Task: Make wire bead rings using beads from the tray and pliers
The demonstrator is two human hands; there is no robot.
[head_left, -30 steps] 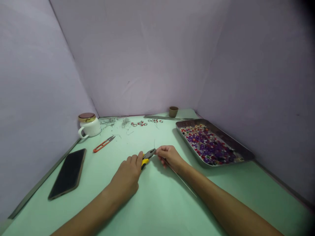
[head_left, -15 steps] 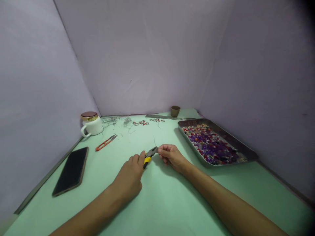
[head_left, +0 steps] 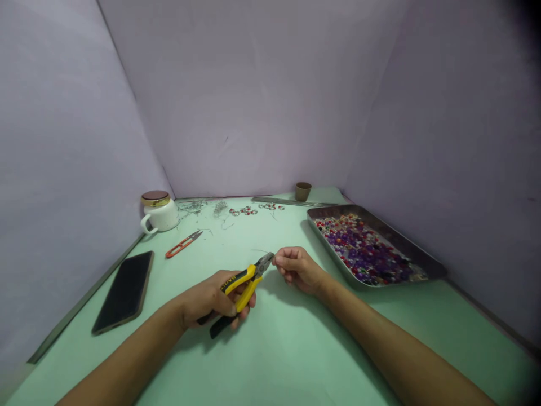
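Observation:
My left hand [head_left: 220,299] is wrapped around the yellow-and-black handles of a pair of pliers [head_left: 249,285]. The metal jaws point up and right, their tip touching or nearly touching the fingertips of my right hand [head_left: 298,269]. From the jaws a thin wire [head_left: 261,250] sticks out to the left. Thumb and forefinger of my right hand are pinched together at the jaw tip, apparently on the wire; the held part is mostly hidden by the fingers.
At right stands a metal tray [head_left: 344,269] of mixed beads. Red-and-clear beaded pieces [head_left: 248,211], wire scraps [head_left: 192,207], long thin rods [head_left: 274,201] and a small brown cup [head_left: 302,192] lie along the back. Leftward are a lidded white mug [head_left: 164,217], orange thread snips [head_left: 182,246] and a phone [head_left: 124,293].
My left hand has rolled over with the pliers, so the handles and palm side now show. The wire end swung from pointing upward to lying leftward. My right hand stays almost in place.

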